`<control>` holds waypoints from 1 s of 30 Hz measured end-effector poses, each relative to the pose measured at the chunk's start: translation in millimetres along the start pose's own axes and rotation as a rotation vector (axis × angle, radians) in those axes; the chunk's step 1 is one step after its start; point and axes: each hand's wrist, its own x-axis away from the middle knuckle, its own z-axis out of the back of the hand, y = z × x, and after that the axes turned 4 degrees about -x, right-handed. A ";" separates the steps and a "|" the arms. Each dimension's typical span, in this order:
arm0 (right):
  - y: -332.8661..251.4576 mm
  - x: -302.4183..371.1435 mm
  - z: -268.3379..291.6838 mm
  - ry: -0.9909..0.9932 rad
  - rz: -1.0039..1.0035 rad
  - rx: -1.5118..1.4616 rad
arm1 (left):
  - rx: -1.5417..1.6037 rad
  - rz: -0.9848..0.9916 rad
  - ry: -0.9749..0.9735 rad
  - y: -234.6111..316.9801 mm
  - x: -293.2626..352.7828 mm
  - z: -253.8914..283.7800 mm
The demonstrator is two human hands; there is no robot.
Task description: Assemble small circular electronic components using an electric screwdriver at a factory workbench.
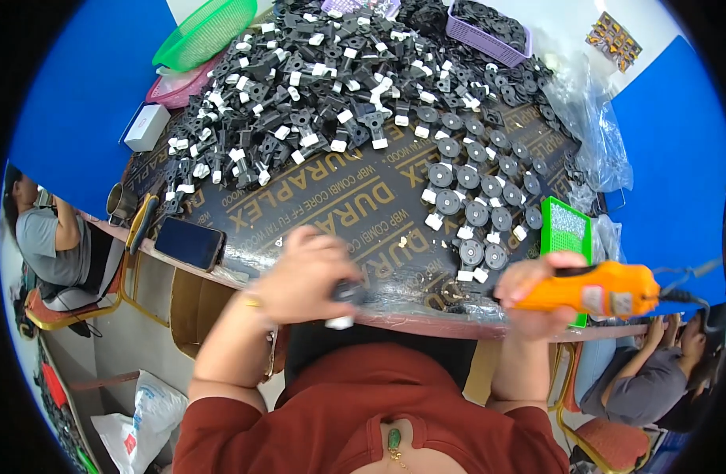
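Observation:
My right hand [537,288] is closed round an orange corded electric screwdriver [608,291], held level over the table's near right edge, its tip pointing left. My left hand [311,268], smeared by motion, grips a small black plastic part with a white end [345,296] at the near edge. Beyond the hands, rows of round black wheel-like parts with white tabs [476,213] lie on the right of the tabletop. A large heap of black plastic parts with white ends [299,95] covers the far side. By the screwdriver sits a green tray [546,225] of small silvery pieces.
A dark phone [189,242] and a white box [147,128] lie at the left. Behind stand a green basket [205,35], a pink basket [181,93] and a purple basket [489,49] of black parts. Clear plastic bags [604,150] hang right. Other people sit at both sides.

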 end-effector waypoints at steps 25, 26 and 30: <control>-72.2 -20.4 124.4 0.402 0.214 0.561 | -0.223 -0.313 0.230 10.6 -141.7 -33.8; -74.5 -27.0 143.1 0.446 0.200 0.628 | -0.204 -0.269 0.176 17.5 -132.6 -28.0; -65.6 -53.3 191.6 0.562 0.124 0.795 | -0.038 -0.191 0.108 33.3 -111.5 -25.7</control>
